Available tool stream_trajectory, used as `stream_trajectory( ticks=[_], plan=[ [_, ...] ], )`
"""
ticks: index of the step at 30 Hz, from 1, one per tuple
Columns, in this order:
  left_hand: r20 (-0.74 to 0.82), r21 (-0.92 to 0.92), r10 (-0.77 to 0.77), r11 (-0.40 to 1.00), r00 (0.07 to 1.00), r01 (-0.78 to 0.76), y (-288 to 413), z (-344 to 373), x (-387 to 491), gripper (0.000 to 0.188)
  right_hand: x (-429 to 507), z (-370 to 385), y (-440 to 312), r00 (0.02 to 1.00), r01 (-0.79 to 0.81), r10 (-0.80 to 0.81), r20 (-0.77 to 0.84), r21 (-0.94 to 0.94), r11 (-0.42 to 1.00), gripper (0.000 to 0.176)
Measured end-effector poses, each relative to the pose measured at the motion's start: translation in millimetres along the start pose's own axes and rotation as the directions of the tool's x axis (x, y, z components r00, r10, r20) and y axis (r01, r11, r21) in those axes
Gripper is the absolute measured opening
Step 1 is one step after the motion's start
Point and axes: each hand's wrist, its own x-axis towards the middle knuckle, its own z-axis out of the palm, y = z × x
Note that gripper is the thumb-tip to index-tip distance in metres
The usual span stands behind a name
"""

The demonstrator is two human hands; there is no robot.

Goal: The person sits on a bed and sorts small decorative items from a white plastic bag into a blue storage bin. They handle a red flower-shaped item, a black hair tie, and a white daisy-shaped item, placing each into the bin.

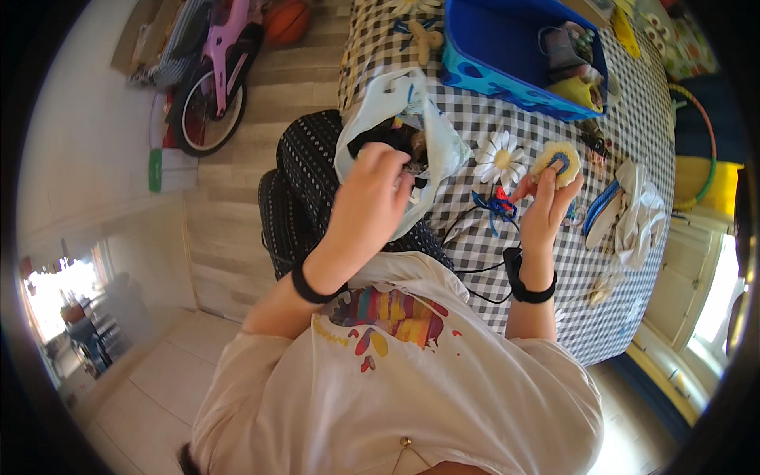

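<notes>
My left hand [377,184] is over the opening of a pale plastic bag [442,148] in my lap; its fingertips are hidden, so what they hold cannot be told. Dark items and something brown show inside the bag. My right hand [546,190] holds up a fluffy cream piece with a blue centre [558,165], fingers pressed on its middle. Between the hands a white fabric daisy [500,158] lies on the checked tablecloth [475,113]. Below it sits a small tangle of blue and red cord [500,205].
A blue fabric bin [499,89] holding a few items stands at the table's far side. White cloth [638,219] and a blue-edged piece [602,205] lie at the right. A black cable [484,270] runs near my right wrist. A pink bicycle [222,59] stands left.
</notes>
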Motion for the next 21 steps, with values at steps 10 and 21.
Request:
stream_trajectory(
  ticks=[10, 21],
  plan=[
    [0.463, 0.089, -0.124, 0.992, 0.878, 0.093, -28, 69, -8, 0.039, -3, 81, -22, 0.762, 0.462, 0.005, 0.648, -0.548, 0.697, 0.023],
    [0.515, -0.085, -0.172, 0.965, 0.84, 0.25, -29, 65, -10, 0.043, 21, 54, -4, 0.735, 0.519, 0.063, 0.675, -0.621, 0.587, 0.015]
  ],
)
